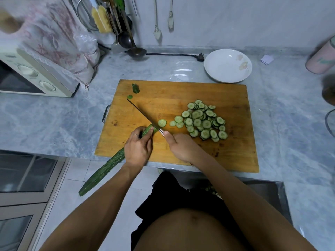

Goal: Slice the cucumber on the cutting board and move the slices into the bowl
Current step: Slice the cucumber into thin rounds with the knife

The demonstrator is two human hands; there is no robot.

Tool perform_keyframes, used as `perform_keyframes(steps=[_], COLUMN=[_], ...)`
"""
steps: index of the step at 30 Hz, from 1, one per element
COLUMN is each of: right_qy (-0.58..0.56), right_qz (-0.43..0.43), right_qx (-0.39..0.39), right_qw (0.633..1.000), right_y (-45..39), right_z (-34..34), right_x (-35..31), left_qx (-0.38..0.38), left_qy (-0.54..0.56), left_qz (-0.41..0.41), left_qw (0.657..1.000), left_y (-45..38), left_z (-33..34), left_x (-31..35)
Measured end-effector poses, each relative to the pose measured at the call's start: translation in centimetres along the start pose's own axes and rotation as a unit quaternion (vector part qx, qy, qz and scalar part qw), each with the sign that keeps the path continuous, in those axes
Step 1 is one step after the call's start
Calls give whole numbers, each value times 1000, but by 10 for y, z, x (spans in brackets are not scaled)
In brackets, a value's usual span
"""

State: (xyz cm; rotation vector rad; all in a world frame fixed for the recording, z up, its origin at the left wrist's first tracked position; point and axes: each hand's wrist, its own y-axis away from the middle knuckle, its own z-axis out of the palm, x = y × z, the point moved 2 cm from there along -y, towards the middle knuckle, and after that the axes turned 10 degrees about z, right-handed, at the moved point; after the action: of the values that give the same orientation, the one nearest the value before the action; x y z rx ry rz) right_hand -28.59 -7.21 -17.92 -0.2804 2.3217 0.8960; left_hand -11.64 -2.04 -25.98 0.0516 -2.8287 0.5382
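Note:
A long dark green cucumber (107,168) lies slantwise over the near left corner of the wooden cutting board (181,93), its tail sticking out past the counter edge. My left hand (138,148) grips it close to its cut end. My right hand (183,147) holds a knife (140,112) whose blade sits across that cut end. One fresh slice (162,122) lies just beside the blade. A heap of several slices (204,120) covers the middle right of the board. The white bowl (217,73) stands behind the board's far right corner with nothing in it.
A cut-off cucumber tip (135,88) lies at the board's far left. A microwave (32,77) under a floral cloth stands left. Hanging utensils and a ladle (135,49) are at the back, a black plug (200,57) by the bowl, a pink container (321,57) at right.

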Motion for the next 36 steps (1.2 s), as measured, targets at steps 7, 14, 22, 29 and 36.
perform_keyframes(steps=[7,14,22,29,36], right_qy=[11,16,10,5,-17], right_qz=[-32,-32,-26,-4,11], right_qx=[6,0,-5,-7,-9], right_qw=[999,999,1000,1000,1000], right_y=[26,34,21,-1,-6], right_z=[-6,-5,-1,13,11], right_x=[5,3,-3,-4,-3], left_qx=[-4,3,24,27,27], left_qy=[0,6,-4,-11,3], left_qz=[-6,-4,1,-1,-6], left_qw=[1000,1000,1000,1000,1000], left_y=[0,1,0,1,0], left_z=[-2,-2,0,5,2], left_x=[0,2,3,1,-1])
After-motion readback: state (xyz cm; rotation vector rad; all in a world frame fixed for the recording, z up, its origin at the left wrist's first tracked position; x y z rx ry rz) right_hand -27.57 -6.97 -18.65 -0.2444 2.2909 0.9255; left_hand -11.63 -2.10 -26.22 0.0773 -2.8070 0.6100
